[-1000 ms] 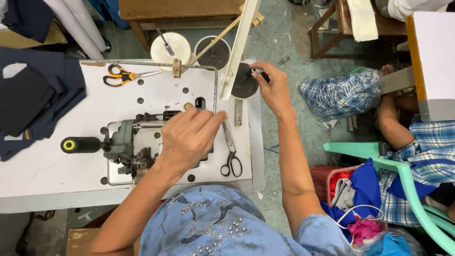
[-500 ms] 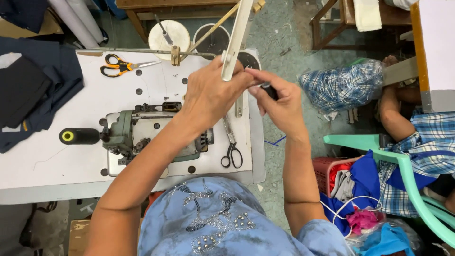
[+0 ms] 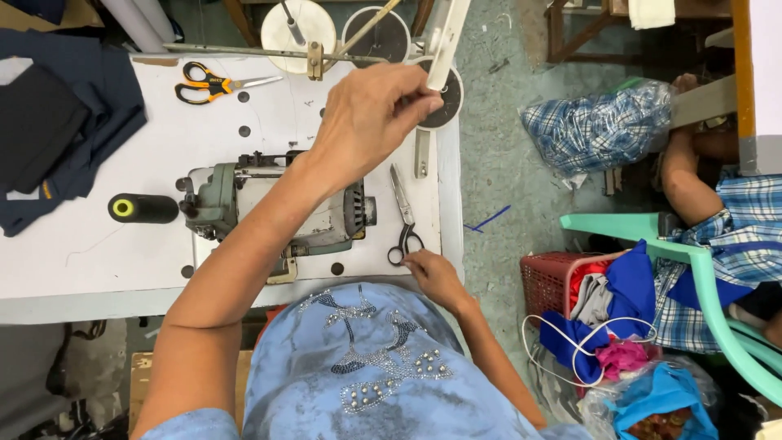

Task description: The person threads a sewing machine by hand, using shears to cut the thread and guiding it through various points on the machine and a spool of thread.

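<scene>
My left hand point(image 3: 371, 122) is raised over the far right of the white table point(image 3: 98, 261), its fingertips pinched on the lower end of a slanted white bar point(image 3: 448, 41). Whether a thread is also between the fingers, I cannot tell. My left forearm crosses above the grey-green sewing machine point(image 3: 277, 212). My right hand point(image 3: 436, 277) rests at the table's near edge with nothing in it, its fingers just beside the handles of black scissors point(image 3: 401, 216) lying right of the machine.
Orange-handled scissors point(image 3: 213, 83) lie at the back of the table. A black thread cone point(image 3: 142, 209) and dark navy cloth point(image 3: 57, 122) are on the left. On the right are a red basket of clothes point(image 3: 547, 281), a green chair point(image 3: 709, 277) and another person's arm point(image 3: 692, 183).
My left hand rose from the sewing machine up to the white bar. My right hand left the bar area and came down to the table's near edge beside the black scissors.
</scene>
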